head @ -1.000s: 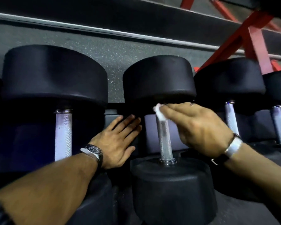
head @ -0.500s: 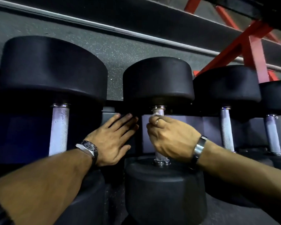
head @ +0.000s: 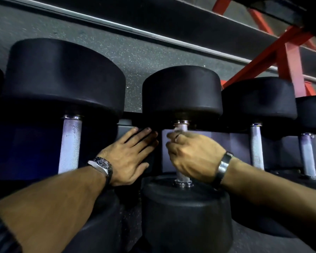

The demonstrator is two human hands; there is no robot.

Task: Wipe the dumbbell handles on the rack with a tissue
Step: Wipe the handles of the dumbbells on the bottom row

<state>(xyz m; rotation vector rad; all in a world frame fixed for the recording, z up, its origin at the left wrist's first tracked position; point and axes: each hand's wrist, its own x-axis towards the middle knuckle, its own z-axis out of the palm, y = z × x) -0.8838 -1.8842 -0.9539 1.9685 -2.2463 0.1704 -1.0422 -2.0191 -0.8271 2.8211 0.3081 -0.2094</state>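
Observation:
Black dumbbells with knurled metal handles lie side by side on the rack. My right hand (head: 192,155) is wrapped round the handle (head: 181,177) of the middle dumbbell (head: 182,92), near its upper end. A sliver of white tissue (head: 171,134) shows at my fingertips; the rest of it is hidden inside the grip. My left hand (head: 130,157) lies flat with straight fingers on the dark rack surface between the middle dumbbell and the big left one (head: 62,75), holding nothing.
The left dumbbell's handle (head: 69,145) is bare, as are two handles (head: 256,147) (head: 307,156) to the right. A red steel frame (head: 281,52) rises at the upper right. A dark shelf rail (head: 153,17) runs overhead above the speckled floor.
One second ago my right hand's straight fingers pressed the tissue to the handle's top. It has since wrapped round the handle and stays gripped there. My left hand has stayed put.

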